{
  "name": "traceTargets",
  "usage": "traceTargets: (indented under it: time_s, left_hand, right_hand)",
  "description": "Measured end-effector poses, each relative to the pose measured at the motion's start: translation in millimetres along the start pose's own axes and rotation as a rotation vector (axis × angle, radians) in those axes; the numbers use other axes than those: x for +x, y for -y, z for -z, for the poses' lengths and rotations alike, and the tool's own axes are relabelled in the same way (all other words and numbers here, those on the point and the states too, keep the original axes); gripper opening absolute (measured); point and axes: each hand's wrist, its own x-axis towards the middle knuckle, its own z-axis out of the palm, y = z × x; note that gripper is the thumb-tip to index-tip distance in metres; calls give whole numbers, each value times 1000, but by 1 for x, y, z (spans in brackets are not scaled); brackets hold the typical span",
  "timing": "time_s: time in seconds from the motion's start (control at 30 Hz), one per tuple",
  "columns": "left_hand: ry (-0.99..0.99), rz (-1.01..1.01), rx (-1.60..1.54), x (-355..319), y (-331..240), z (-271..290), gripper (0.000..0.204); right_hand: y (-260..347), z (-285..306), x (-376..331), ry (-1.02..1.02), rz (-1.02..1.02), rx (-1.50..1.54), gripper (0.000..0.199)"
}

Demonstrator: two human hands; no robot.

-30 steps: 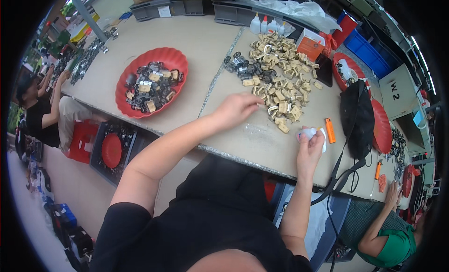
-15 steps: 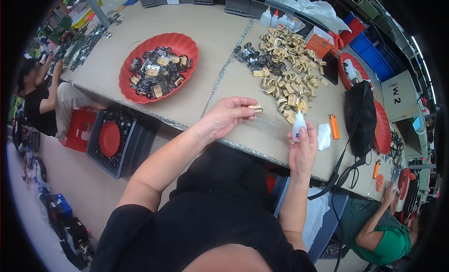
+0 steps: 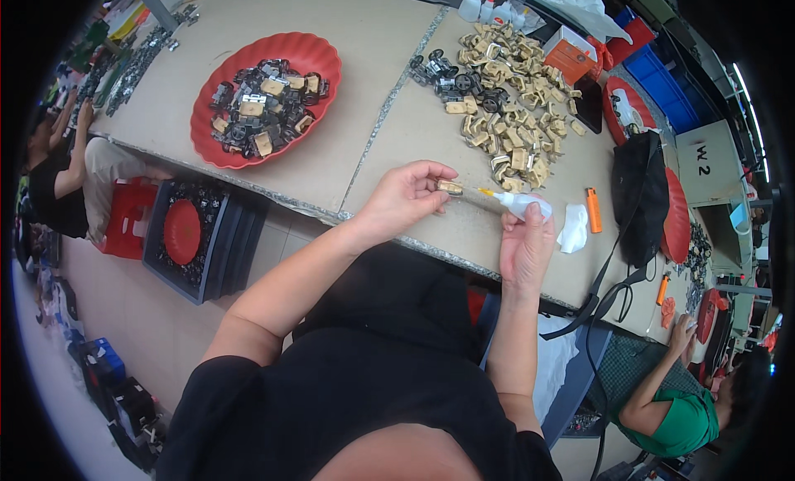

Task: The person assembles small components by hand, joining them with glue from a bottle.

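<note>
My left hand (image 3: 403, 198) pinches a small tan plastic part (image 3: 450, 186) above the front edge of the grey table (image 3: 364, 141). My right hand (image 3: 525, 247) grips a small white glue bottle (image 3: 522, 204) lying sideways, its orange nozzle pointing at the tan part. A heap of tan and black small parts (image 3: 501, 117) lies on the table just beyond both hands. A red bowl (image 3: 209, 117) filled with black and tan parts stands to the far left.
A white tissue (image 3: 573, 227) and an orange lighter (image 3: 594, 209) lie right of my hands. A black bag (image 3: 638, 199), red dishes, an orange box (image 3: 569, 52) and white bottles (image 3: 489, 5) crowd the right and far edge. Other people sit at left and lower right. Red stool and crates below.
My left hand carried a tan part from the heap back toward me. My right hand lifted the glue bottle off the table and tipped it so the nozzle meets the part.
</note>
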Motion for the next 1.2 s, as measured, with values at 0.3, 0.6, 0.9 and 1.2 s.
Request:
traceTargets:
  time_s: [0.3,0.6,0.9,1.2]
  left_hand:
    - [-47,-3,-15,1,2,-1,26]
    - [-59,28,37,0,-1,-3,24]
    - [-45,54,67,-2,-5,-4,24]
    - [-43,48,49,-2,-2,-3,24]
  right_hand:
    - [-5,-14,-4,78,182,-373,27]
    - [-13,-13,-15,136,298,-584,28]
    - [-15,-10,-13,161,359,-696,30]
    - [-15,-11,-14,173,365,-735,30]
